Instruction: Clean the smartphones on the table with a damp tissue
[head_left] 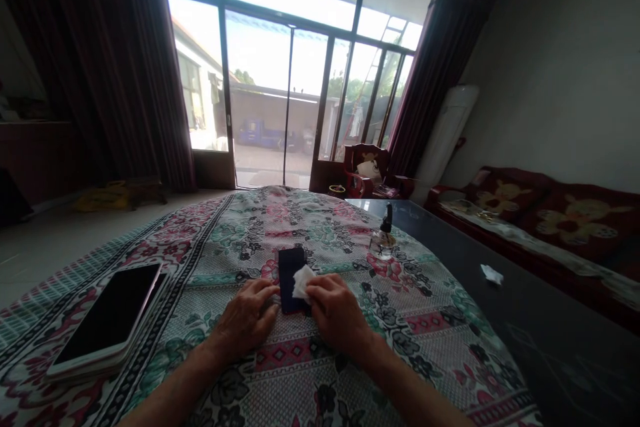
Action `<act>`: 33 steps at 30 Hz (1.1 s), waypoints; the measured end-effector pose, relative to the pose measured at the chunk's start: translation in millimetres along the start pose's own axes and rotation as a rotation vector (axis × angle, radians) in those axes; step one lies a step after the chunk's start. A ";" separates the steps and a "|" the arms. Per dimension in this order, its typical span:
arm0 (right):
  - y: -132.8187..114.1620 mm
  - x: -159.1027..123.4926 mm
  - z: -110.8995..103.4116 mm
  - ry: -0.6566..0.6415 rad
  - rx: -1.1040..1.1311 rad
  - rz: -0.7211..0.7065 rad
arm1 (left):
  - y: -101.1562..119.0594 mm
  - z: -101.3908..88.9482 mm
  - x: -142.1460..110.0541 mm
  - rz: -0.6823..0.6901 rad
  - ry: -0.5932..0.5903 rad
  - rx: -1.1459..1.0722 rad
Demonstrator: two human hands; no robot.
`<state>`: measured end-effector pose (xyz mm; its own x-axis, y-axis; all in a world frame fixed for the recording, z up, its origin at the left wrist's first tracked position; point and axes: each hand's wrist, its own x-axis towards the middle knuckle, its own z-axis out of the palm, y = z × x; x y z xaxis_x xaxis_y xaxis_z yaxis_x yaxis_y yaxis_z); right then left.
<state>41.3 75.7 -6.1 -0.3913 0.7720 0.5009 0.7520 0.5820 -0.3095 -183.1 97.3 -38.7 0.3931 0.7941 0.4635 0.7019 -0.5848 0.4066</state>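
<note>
A dark blue flat rectangular object (290, 263), which could be a phone or a case, lies on the patterned tablecloth (220, 307) in front of me. My left hand (245, 317) rests at its left side, fingers stretched towards its edge and the thumb apart from them. Between the fingertips of my right hand (337, 313) is a crumpled white tissue (301, 280), held over the right part of the dark object. Farther off to the right stands a small clear bottle (383, 245) with a black spray top.
At the left lies a stack of devices, a large white-edged tablet or phone (107, 320) with a black screen on top. A dark table (465, 320) on the right carries another crumpled tissue (491, 274). Beyond are a wooden sofa (530, 203), a chair (367, 163) and glass doors.
</note>
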 end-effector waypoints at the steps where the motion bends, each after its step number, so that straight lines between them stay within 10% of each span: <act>1: -3.7 0.3 1.6 -0.031 0.013 -0.034 | 2.2 -0.1 -0.3 -0.010 -0.002 0.015; 23: 17.1 86.5 32.4 -0.156 -0.201 0.063 | 26.1 8.7 5.1 -0.197 -0.015 0.104; 33: 1.5 11.3 5.1 -0.209 0.005 -0.172 | 22.3 12.8 5.7 -0.206 0.032 0.050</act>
<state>35.3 86.6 -5.0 -0.6148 0.6972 0.3686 0.6623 0.7102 -0.2388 -157.5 91.0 -37.1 0.2199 0.8899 0.3996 0.7945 -0.4011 0.4560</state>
